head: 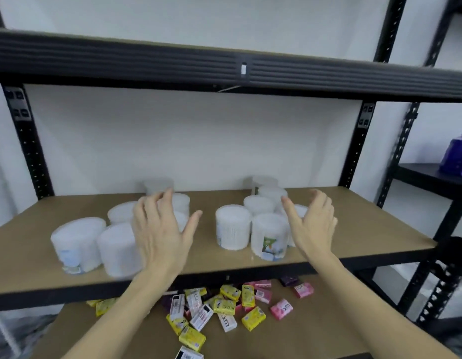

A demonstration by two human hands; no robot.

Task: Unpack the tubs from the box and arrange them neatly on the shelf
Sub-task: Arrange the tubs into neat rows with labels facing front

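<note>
Shelf [354,229], both hands [160,229] raised, spread

Stockroom, black metal shelving [224,66], scattered soap boxes [224,307]

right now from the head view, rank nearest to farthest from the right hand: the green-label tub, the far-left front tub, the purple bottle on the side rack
1. White round plastic tub with the green label, just left of the right hand.
2. Purple bottle, off right on the side rack.
3. Far-left front white tub, past the left hand.
</note>
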